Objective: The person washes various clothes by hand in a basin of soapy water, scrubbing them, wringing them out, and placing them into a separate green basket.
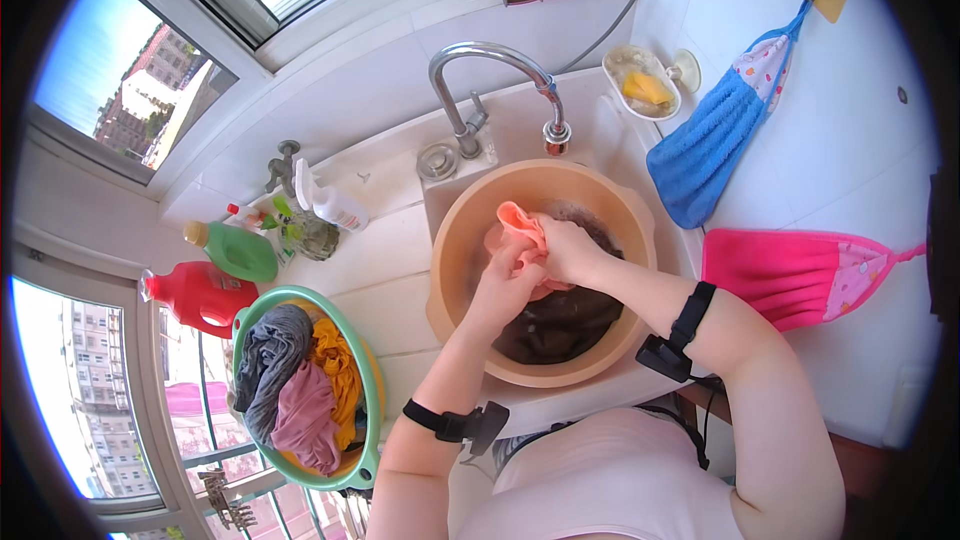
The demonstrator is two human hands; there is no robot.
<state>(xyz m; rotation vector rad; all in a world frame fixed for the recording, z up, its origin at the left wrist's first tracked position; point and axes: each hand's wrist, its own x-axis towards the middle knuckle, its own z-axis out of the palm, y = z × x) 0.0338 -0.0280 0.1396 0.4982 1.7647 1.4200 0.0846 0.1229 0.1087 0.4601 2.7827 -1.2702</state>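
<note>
Both hands hold a coral-pink cloth point(517, 219) above an orange plastic basin point(457, 255). My left hand point(510, 281) grips its lower part, and my right hand point(571, 249) closes on it from the right side. Part of the cloth sticks up over my fingers, and some hangs below them. In the basin, dark fabric point(559, 326) lies in water with some suds at the back edge. The basin stands in a white sink point(667, 165), below a chrome faucet point(556, 136) with a curved neck.
Left of the sink, a green tub point(373, 397) holds grey, mauve and mustard clothes. Behind it stand a red jug point(214, 296), a green bottle point(244, 251), a white spray bottle point(337, 206) and a potted plant point(311, 234). Right, a soap dish point(619, 64) and blue point(709, 146) and pink towels point(772, 270) hang.
</note>
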